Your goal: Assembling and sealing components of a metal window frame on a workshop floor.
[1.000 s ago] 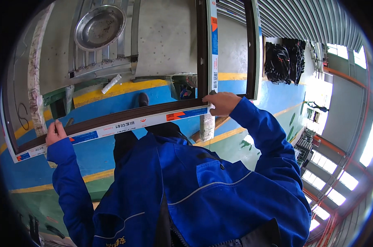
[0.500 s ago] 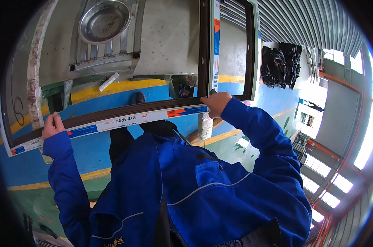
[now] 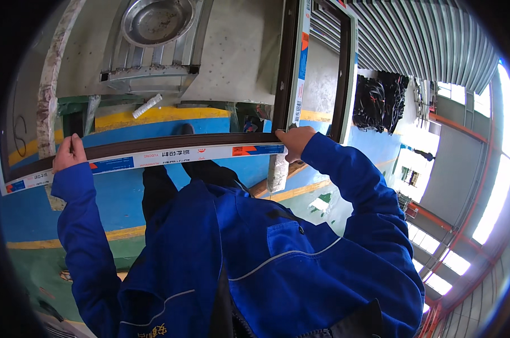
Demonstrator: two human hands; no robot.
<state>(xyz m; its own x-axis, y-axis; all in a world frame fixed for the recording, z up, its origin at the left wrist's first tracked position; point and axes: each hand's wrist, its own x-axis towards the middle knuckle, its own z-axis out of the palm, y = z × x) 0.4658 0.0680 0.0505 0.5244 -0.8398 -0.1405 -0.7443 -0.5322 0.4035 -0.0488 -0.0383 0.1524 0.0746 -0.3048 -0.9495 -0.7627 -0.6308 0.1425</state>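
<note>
A large window frame (image 3: pixel 179 145) with dark brown inner edges and printed white, blue and orange protective film spans the view in front of me. My left hand (image 3: pixel 69 154) grips its near bar close to the left corner, thumb and fingers wrapped over the edge. Where the near bar meets the upright divider (image 3: pixel 297 84), my right hand (image 3: pixel 296 142) is closed around the bar. A small grey piece shows by the right fingertips; I cannot make out whether it belongs to the frame. Both palms are hidden.
Beyond the frame, a metal basin (image 3: pixel 158 21) sits on a metal rack (image 3: pixel 148 72), with a white ridged stick (image 3: pixel 148 106) nearer me. Wrapped supports (image 3: pixel 47 107) run under the frame. Black strip bundles (image 3: pixel 380 101) and stacked grey profiles (image 3: pixel 418 42) lie at the right.
The frame's left end and my left hand have shifted up and slightly left in the picture. My right hand stays at the joint. The background has shifted a little as well.
</note>
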